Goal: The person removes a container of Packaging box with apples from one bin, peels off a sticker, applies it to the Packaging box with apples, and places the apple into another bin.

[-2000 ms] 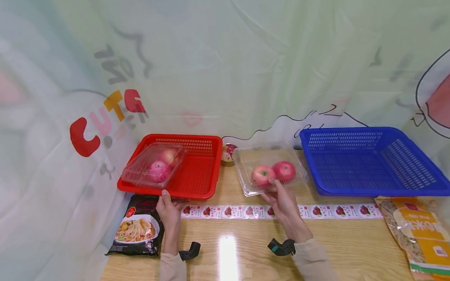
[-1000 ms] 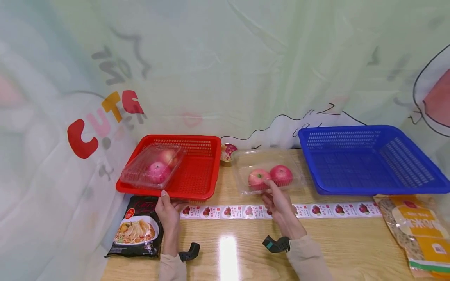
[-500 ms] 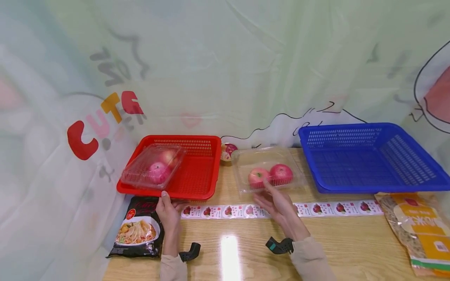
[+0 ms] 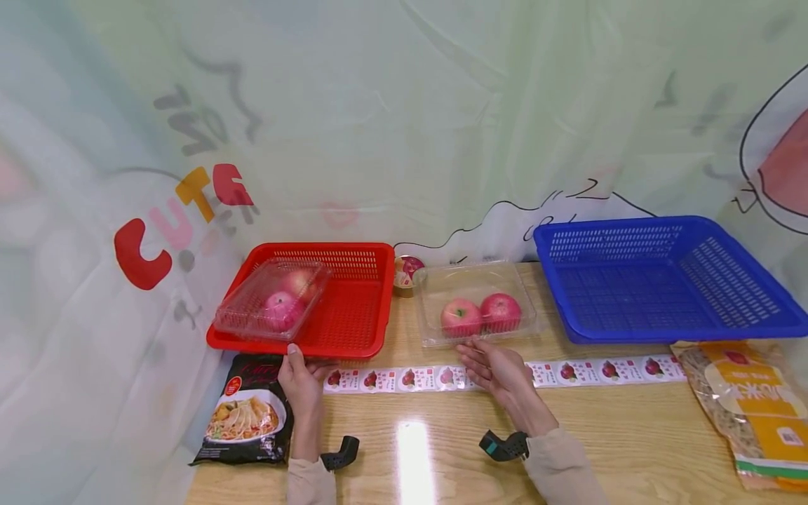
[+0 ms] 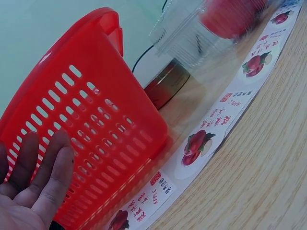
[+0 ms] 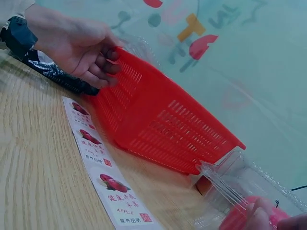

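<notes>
Two hands show in the head view: the left hand [image 4: 303,382] pinches the near rim of the red basket [image 4: 353,312], thumb on top, while to that basket's right the right hand [image 4: 501,368], fingers loosely bent and slightly apart, lies at the near edge of a clear box [image 4: 467,277] holding two apples [image 4: 501,312]. Within the red basket, toward its left, a second box [image 4: 243,319] appears to lean over the rim; a sharp tug there could tip it out. Left wrist: the fingers lie against the basket's outer wall, with a sticker strip [image 5: 196,148] running past its base, so dragging the basket nearer could crease or shift the strip. Right wrist: the clear box sits just beside the red basket; whether its lid is latched I cannot tell, and lifting by one edge could pop it and let the apples roll.
</notes>
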